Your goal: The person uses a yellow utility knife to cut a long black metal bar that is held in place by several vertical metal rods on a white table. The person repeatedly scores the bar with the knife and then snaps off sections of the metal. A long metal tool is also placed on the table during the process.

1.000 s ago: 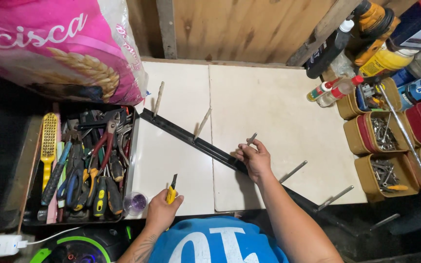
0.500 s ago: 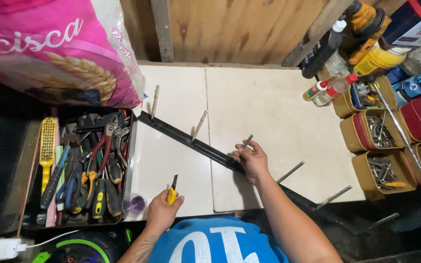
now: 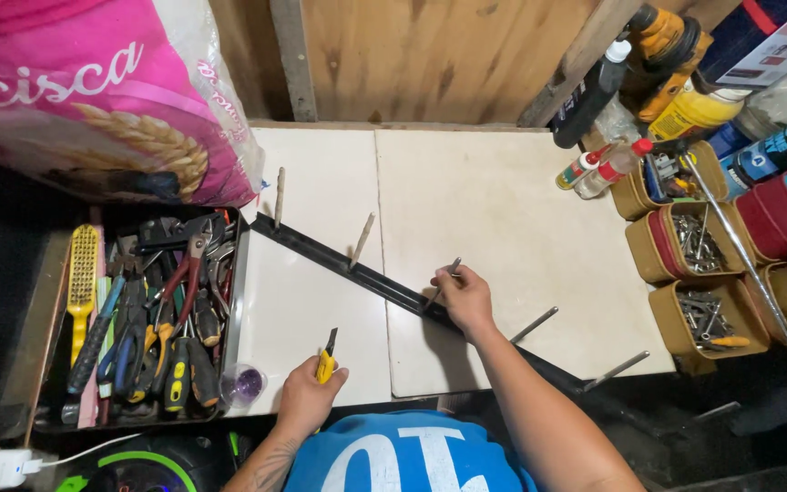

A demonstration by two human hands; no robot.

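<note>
Left hand [image 3: 307, 394] still pinching yellow knife [image 3: 325, 363] at tile [image 3: 503, 237] front edge; right hand [image 3: 465, 297] unmoved, gripping rod [image 3: 443, 281] on black bar [image 3: 339, 262]; work steady.

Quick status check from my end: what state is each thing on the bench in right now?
Left hand: closed around yellow utility knife, blade end up.
Right hand: gripping one metal peg on the black bar.
Black bar: lying diagonally across the white tiles, pegs sticking up.
Tool tray: open, full of pliers and screwdrivers.
Brown tubs: open, holding screws.
</note>
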